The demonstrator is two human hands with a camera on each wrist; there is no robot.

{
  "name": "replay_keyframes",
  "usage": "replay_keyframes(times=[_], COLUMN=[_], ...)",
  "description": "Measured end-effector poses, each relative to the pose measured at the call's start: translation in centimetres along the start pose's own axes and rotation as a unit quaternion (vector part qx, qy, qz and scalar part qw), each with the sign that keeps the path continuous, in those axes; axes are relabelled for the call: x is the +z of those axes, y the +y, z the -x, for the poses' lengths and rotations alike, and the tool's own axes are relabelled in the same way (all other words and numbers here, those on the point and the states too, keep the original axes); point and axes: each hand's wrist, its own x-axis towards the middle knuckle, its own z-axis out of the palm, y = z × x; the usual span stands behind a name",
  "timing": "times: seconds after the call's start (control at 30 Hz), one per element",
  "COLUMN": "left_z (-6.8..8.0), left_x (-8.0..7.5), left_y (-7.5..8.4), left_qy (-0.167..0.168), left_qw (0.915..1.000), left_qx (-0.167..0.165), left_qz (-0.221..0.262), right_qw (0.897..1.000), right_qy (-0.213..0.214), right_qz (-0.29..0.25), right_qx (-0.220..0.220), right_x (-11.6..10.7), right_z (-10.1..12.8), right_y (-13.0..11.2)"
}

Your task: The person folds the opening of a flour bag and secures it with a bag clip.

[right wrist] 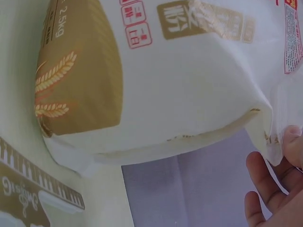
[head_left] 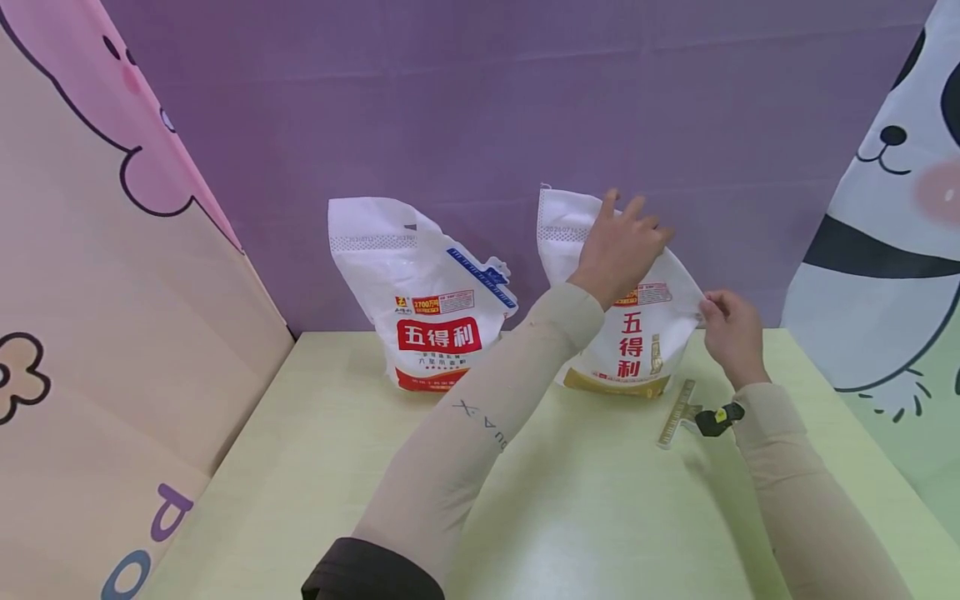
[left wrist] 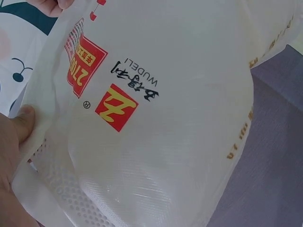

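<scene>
Left hand (head_left: 618, 246) is lying against the upper front of the right flour bag (head_left: 637, 333), fingers nearly straight, thumb pressing the woven face in the wrist view and covering part of the print. Right hand (head_left: 731, 329) is pinching the bag's folded top corner at 3 o'clock; its fingertips (right wrist: 293, 142) are curling round the white edge. This bag is standing at the table's (head_left: 337, 467) far edge, against the purple wall (head_left: 480, 100). Its skin is crinkled white plastic weave with a gold base band. A gold sealing clip (head_left: 686, 412) is lying at 5 o'clock, partly hidden under the right wrist. The second flour bag (head_left: 423, 296) is slumping at 9 o'clock, well apart. Bare tabletop is extending toward the viewer.
</scene>
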Motion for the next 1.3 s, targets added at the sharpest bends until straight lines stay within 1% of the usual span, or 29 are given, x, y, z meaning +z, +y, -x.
replay_keyframes(times=[0.2, 0.47, 0.7, 1.07, 1.3], left_z=[0.0, -0.1, -0.1, 0.0, 0.0], left_x=[-0.1, 0.0, 0.0, -0.1, 0.1], left_y=[0.0, 0.0, -0.1, -0.1, -0.1], left_qy=[-0.004, -0.005, -0.006, -0.001, 0.003], left_qw=[1.0, 1.0, 0.9999, 0.9999, 0.9998], left_qx=[-0.005, -0.003, -0.004, -0.004, 0.0], left_qz=[0.002, 0.006, 0.01, 0.012, 0.018], right_qw=[1.0, 0.998, 0.998, 0.998, 0.998], right_qy=[0.006, 0.033, 0.031, 0.052, 0.042], right_qz=[0.014, 0.019, 0.022, 0.01, 0.006], right_qx=[-0.019, -0.055, -0.046, -0.041, -0.037], right_x=[-0.1, -0.1, -0.3, -0.2, -0.2], right_z=[0.1, 0.1, 0.1, -0.3, -0.2], right_y=[0.2, 0.6, 0.7, 1.0, 1.2])
